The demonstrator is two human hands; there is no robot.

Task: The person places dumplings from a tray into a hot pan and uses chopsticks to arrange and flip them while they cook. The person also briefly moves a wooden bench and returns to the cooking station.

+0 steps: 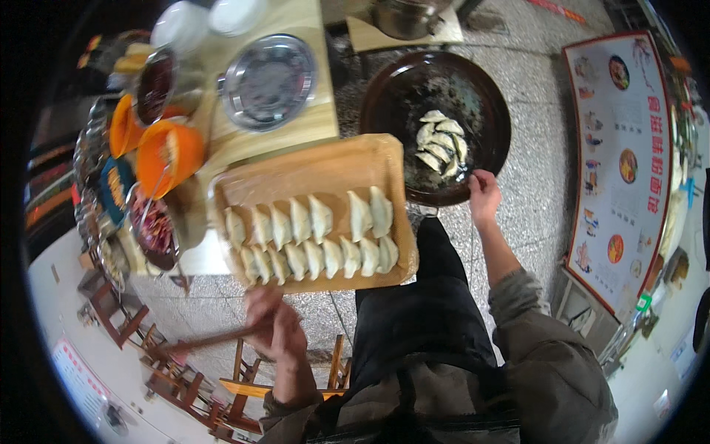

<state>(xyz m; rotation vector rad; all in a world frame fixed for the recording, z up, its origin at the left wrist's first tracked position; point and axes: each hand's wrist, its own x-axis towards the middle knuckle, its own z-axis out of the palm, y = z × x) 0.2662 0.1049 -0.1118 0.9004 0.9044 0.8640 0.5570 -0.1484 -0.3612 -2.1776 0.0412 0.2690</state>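
Low at the left, my left hand point(275, 324) grips a long brown wooden stick point(213, 337), blurred, whose far end points left. Just beyond that hand is a tan tray point(310, 164) lined with clear plastic film, and two rows of uncooked dumplings point(297, 261) lie on it. My right hand point(485, 194) has its fingers on the near right rim of a large round dark pan point(388, 105). Inside the pan, a cluster of several folded dumplings point(444, 141) sits right of the middle.
On the wooden table point(294, 16) are a clear round lid point(270, 83), orange containers point(169, 158), a metal bowl of chopped purple filling point(155, 225) and a metal pot point(177, 83). A metal stockpot point(410, 16) stands beyond the pan. A printed signboard point(615, 166) is at right, stools point(241, 383) behind.
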